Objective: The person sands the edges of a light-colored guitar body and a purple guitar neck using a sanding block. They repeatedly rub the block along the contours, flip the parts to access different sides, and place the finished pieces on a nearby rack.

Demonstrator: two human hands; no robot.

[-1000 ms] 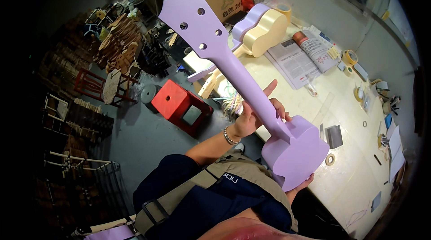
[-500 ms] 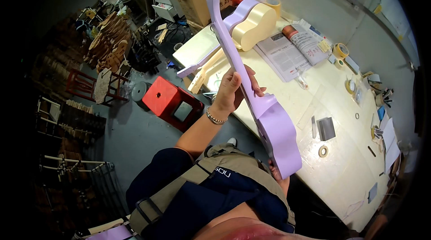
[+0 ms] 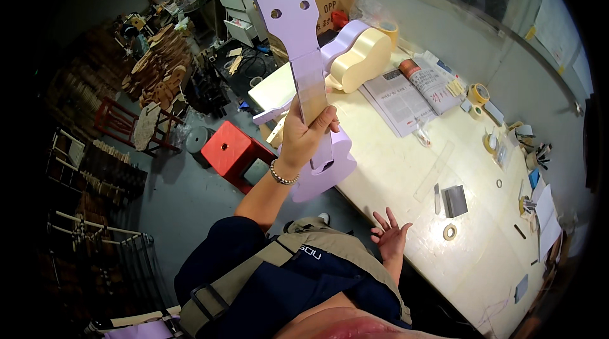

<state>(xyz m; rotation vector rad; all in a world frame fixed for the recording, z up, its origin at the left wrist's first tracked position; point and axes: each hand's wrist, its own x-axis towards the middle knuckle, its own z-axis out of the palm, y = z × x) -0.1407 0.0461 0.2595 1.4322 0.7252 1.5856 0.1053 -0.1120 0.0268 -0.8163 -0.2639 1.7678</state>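
My left hand point(image 3: 303, 138), with a beaded bracelet at the wrist, is closed around the neck of a lilac ukulele point(image 3: 327, 177) without strings. Its headstock, with several peg holes, points up and away from me, while the body hangs below the hand, beyond the table's near edge. Part of the fretboard face looks bare, and the hand covers some of the neck. My right hand point(image 3: 391, 236) is apart from the instrument, fingers spread and palm turned up, beside the table edge. Closest to that hand lie a tape roll point(image 3: 450, 232) and a dark grey block point(image 3: 455, 201).
On the white table point(image 3: 387, 174) lie an open magazine point(image 3: 396, 103), a cream ukulele point(image 3: 365, 63) with another lilac one behind, a thin metal strip point(image 3: 437, 199) and more tape rolls. A red stool point(image 3: 228, 145) stands on the floor at left, near stacked wooden parts point(image 3: 162, 63).
The ukulele has been turned so its front and headstock face me, and its body has swung left and away. My right hand has let go of the body and opened.
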